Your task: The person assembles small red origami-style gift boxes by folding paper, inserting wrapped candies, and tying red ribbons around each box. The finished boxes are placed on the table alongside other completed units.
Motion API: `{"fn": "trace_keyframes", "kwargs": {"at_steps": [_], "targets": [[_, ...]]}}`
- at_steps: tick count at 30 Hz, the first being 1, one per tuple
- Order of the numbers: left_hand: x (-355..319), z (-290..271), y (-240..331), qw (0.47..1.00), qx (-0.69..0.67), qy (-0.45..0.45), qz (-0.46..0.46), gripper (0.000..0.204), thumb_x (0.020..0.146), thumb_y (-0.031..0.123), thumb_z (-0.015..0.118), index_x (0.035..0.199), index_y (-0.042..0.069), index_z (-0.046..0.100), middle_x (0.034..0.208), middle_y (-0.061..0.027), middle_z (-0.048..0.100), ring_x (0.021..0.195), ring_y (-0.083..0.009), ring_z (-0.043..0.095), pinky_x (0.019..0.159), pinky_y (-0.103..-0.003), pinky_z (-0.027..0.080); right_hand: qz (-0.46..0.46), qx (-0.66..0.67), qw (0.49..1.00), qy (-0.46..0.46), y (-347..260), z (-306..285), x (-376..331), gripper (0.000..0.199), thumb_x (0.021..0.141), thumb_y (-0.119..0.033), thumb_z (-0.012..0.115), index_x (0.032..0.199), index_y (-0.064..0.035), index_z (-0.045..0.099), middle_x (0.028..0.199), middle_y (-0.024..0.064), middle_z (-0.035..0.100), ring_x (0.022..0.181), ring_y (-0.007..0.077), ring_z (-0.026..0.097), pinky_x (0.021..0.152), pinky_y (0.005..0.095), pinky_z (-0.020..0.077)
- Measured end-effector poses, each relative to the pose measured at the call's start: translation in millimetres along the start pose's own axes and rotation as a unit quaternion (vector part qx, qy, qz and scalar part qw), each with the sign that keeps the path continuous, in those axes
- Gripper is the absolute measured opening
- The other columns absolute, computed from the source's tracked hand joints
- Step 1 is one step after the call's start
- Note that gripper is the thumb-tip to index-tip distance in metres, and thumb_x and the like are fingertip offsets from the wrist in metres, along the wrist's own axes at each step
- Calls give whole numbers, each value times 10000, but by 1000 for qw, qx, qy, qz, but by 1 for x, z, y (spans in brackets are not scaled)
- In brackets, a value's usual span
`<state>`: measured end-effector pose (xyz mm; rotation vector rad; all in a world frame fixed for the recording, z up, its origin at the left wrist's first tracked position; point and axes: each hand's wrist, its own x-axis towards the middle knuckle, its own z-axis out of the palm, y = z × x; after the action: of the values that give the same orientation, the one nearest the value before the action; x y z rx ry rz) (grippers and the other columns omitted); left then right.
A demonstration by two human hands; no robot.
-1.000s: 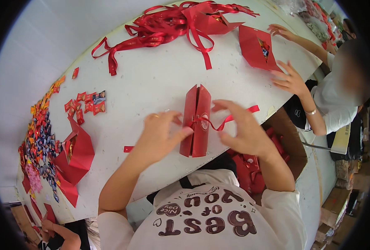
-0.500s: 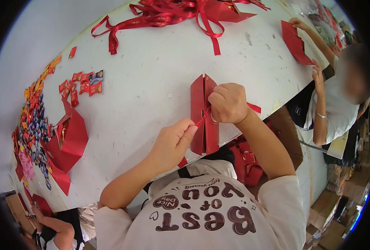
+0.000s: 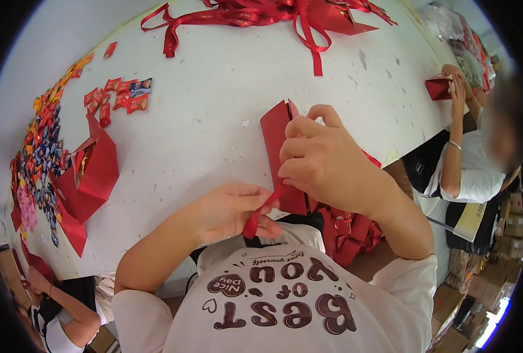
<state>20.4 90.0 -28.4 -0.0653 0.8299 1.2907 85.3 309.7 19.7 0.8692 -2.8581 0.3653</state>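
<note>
Near the table's front edge stands a closed red gift box [image 3: 273,141], slightly tilted and partly hidden by my right hand [image 3: 323,159]. The fingers of that hand are bent over the box, with thumb and fingertips pinching a red ribbon [image 3: 264,212] at its front. To the left, my left hand [image 3: 235,212] holds a flat length of the same ribbon between thumb and fingers. Whether the ribbon is knotted is hidden behind my right fingers. Another stretch of ribbon shows beyond my right wrist.
A heap of wrapped candies [image 3: 41,150] lies at left beside an open red box [image 3: 97,176]. Loose red ribbons [image 3: 238,15] cover the far side. Red boxes [image 3: 347,232] sit below the table edge. Co-workers' hands are at right, on a small red box [image 3: 438,88], and lower left.
My hands have gone from fists tugging the ribbon to finger grips on it. The left moved down a little, showing more ribbon. At right, the co-worker's red card is now folded smaller.
</note>
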Motion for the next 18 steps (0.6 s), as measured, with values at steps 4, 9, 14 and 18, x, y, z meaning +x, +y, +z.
{"fn": "trace_keyframes", "kwargs": {"at_steps": [4, 9, 14, 18], "targets": [[-8, 8, -3, 959, 194, 88, 186, 168, 912, 77, 594, 1048, -20, 611, 903, -52, 612, 846, -238, 644, 779, -308, 508, 4, 139, 974, 181, -1, 20, -1, 219, 674, -76, 718, 862, -66, 605, 896, 81, 591, 855, 230, 545, 767, 368, 428], [29, 2, 11, 688, 491, 178, 505, 178, 820, -2, 643, 993, 30, 672, 890, -43, 595, 852, -162, 501, 692, -265, 416, 92, 277, 897, 331, -6, 54, -9, 183, 761, -7, 646, 915, -48, 556, 926, 112, 510, 797, 234, 494, 687, 301, 428], [52, -3, 5, 768, 347, 148, 518, 165, 787, -12, 681, 948, 25, 684, 962, -42, 563, 880, -175, 502, 708, -267, 419, 196, 513, 755, 359, -17, 86, -8, 69, 909, -100, 563, 939, -49, 527, 911, 57, 471, 789, 140, 440, 695, 258, 393], [53, -2, -2, 717, 408, 198, 530, 134, 800, -4, 688, 932, 15, 689, 1004, -54, 544, 877, -151, 501, 694, -244, 414, 219, 544, 710, 390, -23, 89, 1, 93, 936, -126, 546, 911, -42, 514, 915, 37, 472, 795, 131, 435, 722, 258, 388]]}}
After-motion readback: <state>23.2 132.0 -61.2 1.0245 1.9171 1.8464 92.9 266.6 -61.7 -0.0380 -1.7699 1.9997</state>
